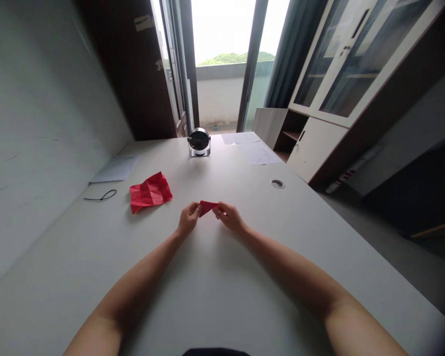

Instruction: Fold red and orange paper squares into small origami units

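Observation:
A small folded piece of red paper [207, 208] is stretched between my two hands, just above the middle of the white table [207, 287]. It looks roughly triangular, wider on the left and narrowing to a point on the right. My left hand [189, 218] pinches the wide end between thumb and fingers. At the narrow tip, the fingers of my right hand [229, 216] are closed on the paper. Farther left lies a stack of creased red paper sheets [151, 192], with a yellowish edge showing underneath.
A round black device on a silver stand [199, 142] sits at the table's far end. White papers [257, 148] lie at the back right, another paper [114, 168] by the left wall. A black cable tie [103, 197] and a cable hole [277, 184] are also on the table.

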The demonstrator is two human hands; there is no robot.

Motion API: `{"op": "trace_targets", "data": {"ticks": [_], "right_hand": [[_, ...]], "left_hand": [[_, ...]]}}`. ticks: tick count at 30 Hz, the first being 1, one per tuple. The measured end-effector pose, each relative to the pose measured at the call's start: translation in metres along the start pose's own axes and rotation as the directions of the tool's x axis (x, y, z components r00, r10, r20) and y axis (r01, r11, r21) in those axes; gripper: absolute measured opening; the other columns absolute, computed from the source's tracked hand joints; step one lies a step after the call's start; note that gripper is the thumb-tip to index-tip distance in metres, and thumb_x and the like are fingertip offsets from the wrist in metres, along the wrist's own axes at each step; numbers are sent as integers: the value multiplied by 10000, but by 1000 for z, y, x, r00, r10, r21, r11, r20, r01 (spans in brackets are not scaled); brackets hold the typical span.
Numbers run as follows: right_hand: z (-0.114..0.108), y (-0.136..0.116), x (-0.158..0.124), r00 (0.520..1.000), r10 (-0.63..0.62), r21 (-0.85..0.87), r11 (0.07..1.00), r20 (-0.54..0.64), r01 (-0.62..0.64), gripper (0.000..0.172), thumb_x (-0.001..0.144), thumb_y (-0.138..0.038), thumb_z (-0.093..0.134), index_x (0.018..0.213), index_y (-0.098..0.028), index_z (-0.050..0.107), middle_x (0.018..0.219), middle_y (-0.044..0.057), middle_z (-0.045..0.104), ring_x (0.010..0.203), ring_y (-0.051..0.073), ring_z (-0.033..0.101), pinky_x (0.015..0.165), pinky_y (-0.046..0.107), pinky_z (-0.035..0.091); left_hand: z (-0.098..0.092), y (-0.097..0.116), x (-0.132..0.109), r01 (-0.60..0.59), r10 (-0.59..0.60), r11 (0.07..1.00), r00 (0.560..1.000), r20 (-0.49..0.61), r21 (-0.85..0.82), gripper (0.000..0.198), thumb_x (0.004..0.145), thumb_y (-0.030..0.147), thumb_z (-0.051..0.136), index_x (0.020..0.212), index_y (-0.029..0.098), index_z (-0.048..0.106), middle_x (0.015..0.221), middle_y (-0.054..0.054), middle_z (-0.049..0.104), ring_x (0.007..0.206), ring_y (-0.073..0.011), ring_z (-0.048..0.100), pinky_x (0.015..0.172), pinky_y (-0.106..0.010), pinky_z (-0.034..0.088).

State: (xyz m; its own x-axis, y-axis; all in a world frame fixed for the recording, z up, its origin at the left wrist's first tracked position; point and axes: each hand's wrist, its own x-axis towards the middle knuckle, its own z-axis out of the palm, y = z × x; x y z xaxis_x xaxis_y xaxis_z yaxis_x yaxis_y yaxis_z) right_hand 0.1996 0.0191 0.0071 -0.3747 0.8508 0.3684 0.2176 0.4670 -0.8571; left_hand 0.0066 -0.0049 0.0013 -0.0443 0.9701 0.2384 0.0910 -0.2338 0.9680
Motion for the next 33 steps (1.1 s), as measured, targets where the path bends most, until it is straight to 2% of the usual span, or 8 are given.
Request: {"op": "trace_targets", "data": {"ticks": [3,8,13,17,21,24,29,33], "right_hand": [[3,2,0,999,0,63,998,40,-3,324,913,-481,541,758,-198,570,649,0,600,577,129,524,577,256,405],[4,3,-1,998,-6,75,997,59,2,279,902,-451,562,803,-197,615,675,12,621,607,142,557,600,271,441],[5,8,1,997,20,202,979,76,-35,257,886,-449,572,877,-202,641,735,27,632,637,150,576,617,289,488],[8,15,2,999,38,248,968,36,-45,218,872,-391,589,952,-194,640,724,13,624,620,141,560,599,277,479],[6,15,0,997,51,124,991,-56,-44,211,919,-366,540,885,-182,636,623,-5,589,563,128,513,554,257,420],[2,8,-1,997,-10,23,1000,-71,12,243,962,-344,491,959,-181,671,644,2,617,570,126,520,571,256,420],[-1,0,-1,982,-184,-14,983,-30,184,294,974,-275,464,1110,-213,718,944,63,717,771,159,629,738,294,494],[0,4,0,977,-214,5,977,-15,214,317,961,-242,468,1153,-235,721,937,64,715,792,168,637,746,306,506]], "left_hand": [[-1,-4,3,26,-23,997,999,45,-77,338,879,489,603,829,160,661,679,-3,583,623,-122,493,607,-238,401],[-2,-5,3,81,-61,986,989,137,-146,350,881,486,612,872,141,673,686,-10,584,623,-115,493,613,-237,407],[-3,-1,4,170,-123,963,968,219,-211,392,864,521,622,850,131,662,677,-18,585,616,-120,507,619,-247,421],[-2,3,2,158,-114,976,958,265,-152,377,863,503,628,805,132,659,660,-20,598,619,-122,522,639,-251,418],[1,7,-1,119,-90,990,950,300,-79,355,871,473,622,778,133,660,683,-36,629,648,-134,549,657,-255,419],[1,10,-2,131,-103,987,956,273,-88,402,900,512,565,789,134,648,693,-41,639,655,-144,565,663,-261,429],[0,11,0,130,-106,989,956,272,-70,485,913,580,511,768,133,629,645,-27,608,624,-140,544,655,-263,413],[2,10,-1,123,-101,990,960,260,-68,462,908,558,539,771,127,632,621,-14,573,594,-123,504,614,-249,380]]}}
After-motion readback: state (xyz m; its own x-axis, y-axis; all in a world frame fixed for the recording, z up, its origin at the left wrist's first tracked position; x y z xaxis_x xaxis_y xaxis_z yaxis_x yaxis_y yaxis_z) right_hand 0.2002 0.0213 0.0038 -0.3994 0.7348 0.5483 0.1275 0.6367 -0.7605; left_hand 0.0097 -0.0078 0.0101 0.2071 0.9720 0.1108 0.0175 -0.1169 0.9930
